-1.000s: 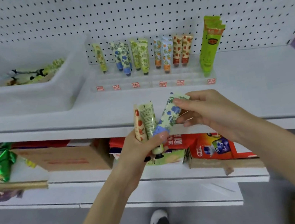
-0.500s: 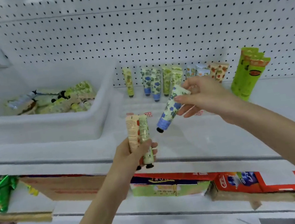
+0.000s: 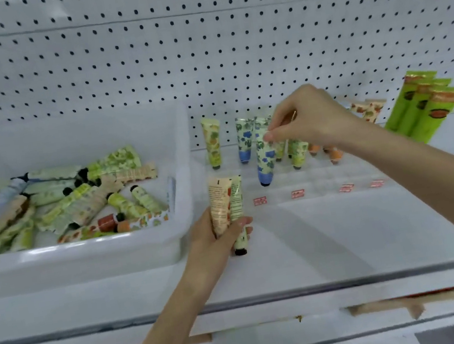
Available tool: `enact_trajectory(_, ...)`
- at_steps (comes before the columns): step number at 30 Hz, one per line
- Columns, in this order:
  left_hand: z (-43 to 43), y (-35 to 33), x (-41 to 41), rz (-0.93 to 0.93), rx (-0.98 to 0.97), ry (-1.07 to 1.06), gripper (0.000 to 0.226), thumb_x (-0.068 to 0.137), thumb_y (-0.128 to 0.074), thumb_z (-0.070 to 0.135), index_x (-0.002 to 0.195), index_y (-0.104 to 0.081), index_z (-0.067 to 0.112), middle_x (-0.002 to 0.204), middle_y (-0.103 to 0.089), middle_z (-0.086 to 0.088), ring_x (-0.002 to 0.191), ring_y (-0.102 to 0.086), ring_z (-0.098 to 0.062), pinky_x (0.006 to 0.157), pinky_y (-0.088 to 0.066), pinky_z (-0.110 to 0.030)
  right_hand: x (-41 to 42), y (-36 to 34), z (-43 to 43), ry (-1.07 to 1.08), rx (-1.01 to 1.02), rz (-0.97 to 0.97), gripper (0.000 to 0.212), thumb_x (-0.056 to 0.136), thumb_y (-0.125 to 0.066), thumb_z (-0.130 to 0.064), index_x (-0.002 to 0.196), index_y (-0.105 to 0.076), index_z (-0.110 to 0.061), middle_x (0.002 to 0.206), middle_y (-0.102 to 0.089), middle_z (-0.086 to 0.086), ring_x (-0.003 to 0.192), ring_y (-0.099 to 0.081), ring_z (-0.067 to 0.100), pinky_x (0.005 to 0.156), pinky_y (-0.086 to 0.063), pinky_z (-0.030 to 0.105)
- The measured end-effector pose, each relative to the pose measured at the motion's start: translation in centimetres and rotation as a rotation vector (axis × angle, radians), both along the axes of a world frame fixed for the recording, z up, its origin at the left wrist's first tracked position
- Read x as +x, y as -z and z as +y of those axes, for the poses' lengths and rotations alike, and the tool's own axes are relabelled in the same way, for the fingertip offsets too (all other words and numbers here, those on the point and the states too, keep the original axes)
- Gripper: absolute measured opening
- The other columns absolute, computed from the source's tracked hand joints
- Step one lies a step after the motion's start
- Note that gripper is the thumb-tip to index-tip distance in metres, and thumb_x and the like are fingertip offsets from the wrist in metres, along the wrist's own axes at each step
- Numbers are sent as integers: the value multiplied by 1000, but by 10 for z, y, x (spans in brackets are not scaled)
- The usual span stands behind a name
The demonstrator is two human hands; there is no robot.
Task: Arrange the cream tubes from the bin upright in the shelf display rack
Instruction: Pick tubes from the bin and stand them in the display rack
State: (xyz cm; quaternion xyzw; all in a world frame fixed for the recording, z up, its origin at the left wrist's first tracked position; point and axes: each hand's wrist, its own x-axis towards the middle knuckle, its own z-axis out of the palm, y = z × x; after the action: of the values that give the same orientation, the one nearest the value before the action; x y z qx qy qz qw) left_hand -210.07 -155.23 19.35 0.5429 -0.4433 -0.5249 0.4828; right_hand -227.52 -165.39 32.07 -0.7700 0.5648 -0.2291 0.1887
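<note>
Pegboard (image 3: 198, 41) backs the shelf (image 3: 337, 243), where the right hand (image 3: 310, 119) pinches a blue tube (image 3: 265, 159) by its crimp, cap down over the rack (image 3: 312, 184) near its left end; best lowered straight into a free slot, while the left hand (image 3: 213, 240) grips two tubes (image 3: 225, 202) beside the bin (image 3: 82, 247)

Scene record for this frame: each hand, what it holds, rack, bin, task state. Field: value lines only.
right hand: pinches the top of a blue-flowered tube, cap down, over the rack
tube seated: cannot tell
left hand: grips two tubes, one peach and one green, above the shelf
rack contents: standing tubes, caps down, in the back rows
bin: left of the rack, holds loose tubes lying flat
other: tall green tubes lean on the pegboard, right of the rack
</note>
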Motion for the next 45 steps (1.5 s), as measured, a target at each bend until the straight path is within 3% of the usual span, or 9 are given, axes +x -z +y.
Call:
enact_trajectory(2,-3,4,3,36,-7,-4,23,90,-60,9,113,-57,10,92,-75,-3,79,-71,-16,66,-57,-32,6,-1,-9,9,-14,67,16,76,-77,-27,78,-73,-12,65,-62,-8,60,-55,1,57,-42,18)
enact_trajectory(7,-4,7,6,157,19,-20,32,88,-61,14,119,-56,9,93,-75,-3,83,-72,-20,65,-58,-28,13,-5,-26,29,-59,60,17,79,-75,-28,80,-73,-11,52,-43,-11,48,-37,3,51,-32,21)
enact_trajectory(13,-3,9,5,151,17,-31,30,87,-63,16,115,-58,9,89,-75,0,78,-72,-17,65,-58,-30,24,5,-41,72,-122,53,22,82,-71,-32,88,-74,-12,60,-31,-14,53,-31,1,54,-30,23)
enact_trajectory(18,-3,9,8,282,10,-56,26,89,-59,9,114,-60,4,85,-75,-4,74,-71,-15,59,-54,-21,26,16,-49,75,-174,65,21,84,-70,-33,86,-72,-12,68,-30,-19,58,-36,-1,69,-34,28)
enact_trajectory(24,-2,9,5,265,-14,-46,28,89,-59,6,116,-59,2,81,-75,-1,72,-71,-12,57,-53,-19,29,23,-56,89,-181,63,20,84,-69,-33,89,-72,-14,71,-31,-19,68,-44,8,71,-35,28)
enact_trajectory(28,-1,10,4,268,-12,-47,27,88,-60,6,115,-59,2,81,-75,-1,71,-71,-12,57,-53,-19,28,24,-57,89,-192,38,21,85,-68,-31,90,-72,-11,70,-29,-19,61,-38,0,71,-34,26)
enact_trajectory(32,0,9,4,245,-16,-47,28,87,-62,7,114,-59,1,82,-75,-1,72,-71,-12,58,-53,-19,27,27,-60,94,-188,35,21,85,-68,-31,91,-73,-11,71,-28,-20,72,-41,6,73,-33,26)
enact_trajectory(41,1,9,4,228,-14,-58,27,87,-61,7,114,-60,2,86,-75,-4,74,-71,-13,59,-54,-21,31,41,-61,88,-189,68,19,86,-68,-29,89,-72,-11,70,-33,-19,60,-40,0,69,-34,26)
enact_trajectory(45,0,9,4,228,-16,-58,27,86,-62,8,113,-61,4,85,-75,-1,73,-71,-12,58,-53,-20,27,39,-63,71,-180,108,20,83,-71,-30,90,-73,-11,70,-37,-17,78,-46,10,73,-35,27)
